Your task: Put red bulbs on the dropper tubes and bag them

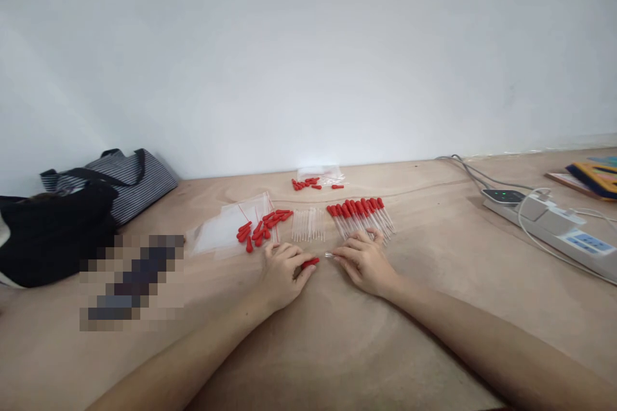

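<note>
Between the thumb and fingers of my left hand [285, 273] is a red rubber dropper bulb [311, 262]. My right hand [365, 261] pinches a clear glass dropper tube [329, 255], whose end points at the bulb with a small gap between them. Loose red bulbs [263, 228] lie in a pile beyond my left hand. A row of bare glass tubes [308, 225] lies just past both hands. Beyond my right hand, several droppers with red bulbs on them [359, 210] lie side by side, their lower ends partly hidden by my fingers.
Clear zip bags [226, 229] lie left of the loose bulbs. More bulbs [304, 183] and a plastic bag [321, 173] are near the wall. Dark and striped bags [144, 186] stand at left, near a blurred patch. A power strip [554, 225] with cables is at right.
</note>
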